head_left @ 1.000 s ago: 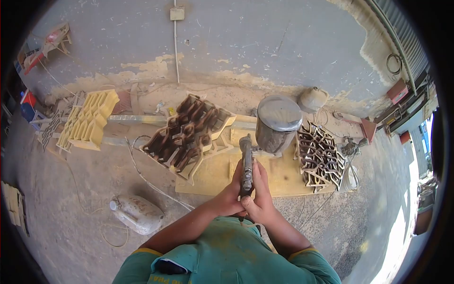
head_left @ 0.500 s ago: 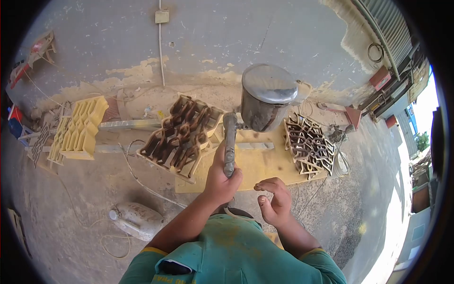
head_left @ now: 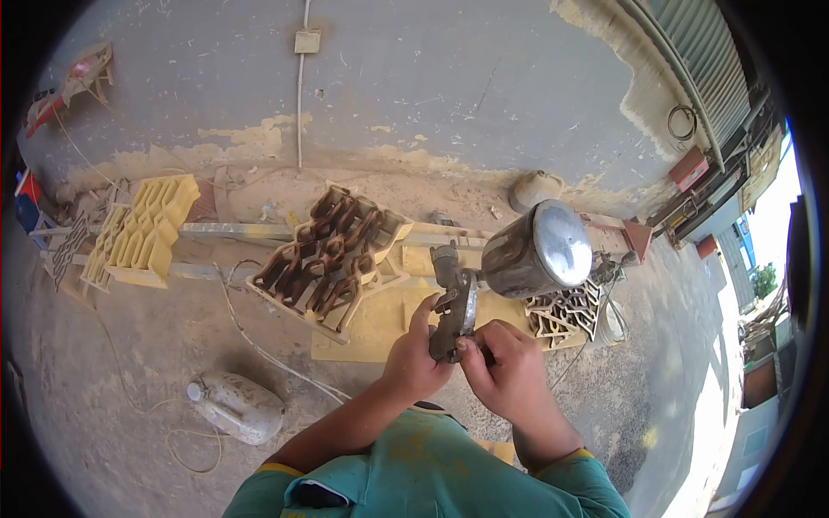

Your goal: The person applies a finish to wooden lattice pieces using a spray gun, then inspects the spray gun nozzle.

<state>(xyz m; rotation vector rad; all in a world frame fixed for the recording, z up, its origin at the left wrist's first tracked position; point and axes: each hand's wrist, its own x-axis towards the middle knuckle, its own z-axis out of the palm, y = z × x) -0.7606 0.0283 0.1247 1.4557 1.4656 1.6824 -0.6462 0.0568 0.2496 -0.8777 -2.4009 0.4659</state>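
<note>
A spray gun with a shiny round metal cup is held up in front of my chest, its cup tilted to the right. My left hand is wrapped round the gun's handle. At the lower right side of the handle, my right hand pinches with thumb and bent fingers; part of what it grips is hidden. Behind the gun to the left lies a brown-stained lattice block. Another dark lattice piece is partly covered by the cup.
Yellow lattice pieces rest on metal rails at the left. A dirty plastic jug lies on the floor beside a hose. A yellow board lies below the lattices. The grey wall stands behind.
The spray gun has turned, and its cup has swung right and down. My right hand has moved up and left from beside the gun and closed at its handle.
</note>
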